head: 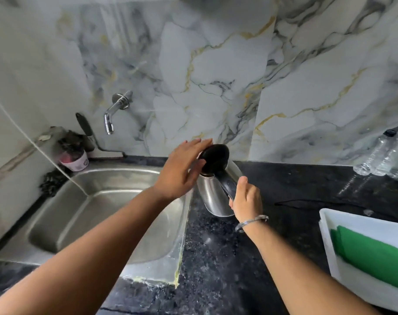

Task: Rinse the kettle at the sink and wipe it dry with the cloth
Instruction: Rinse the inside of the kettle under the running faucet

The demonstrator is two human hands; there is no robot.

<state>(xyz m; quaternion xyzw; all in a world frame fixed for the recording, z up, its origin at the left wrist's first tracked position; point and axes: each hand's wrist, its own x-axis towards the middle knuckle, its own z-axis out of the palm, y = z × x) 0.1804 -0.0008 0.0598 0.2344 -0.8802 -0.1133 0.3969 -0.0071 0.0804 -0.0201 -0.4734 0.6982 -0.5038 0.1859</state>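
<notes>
at mid-frame the right hand (246, 198) gripped the kettle (216, 194) handle, the left hand (182, 169) lay open by the lid (213, 156); rinsing and wiping seemingly remained.

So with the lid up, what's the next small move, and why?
Probably carry the kettle, gripped at its handle by the right hand, left under the tap. Its lid stands open beside the left hand, and no water runs yet.

One kettle (216, 192), one sink (98, 201), one tap (116, 110). Two hands: left hand (182, 169), right hand (246, 198). One white tray (329, 226), one green cloth (372, 253). Clear plastic bottles (384, 155), at least three (edge cuts them off). One pink cup (74, 159).
</notes>
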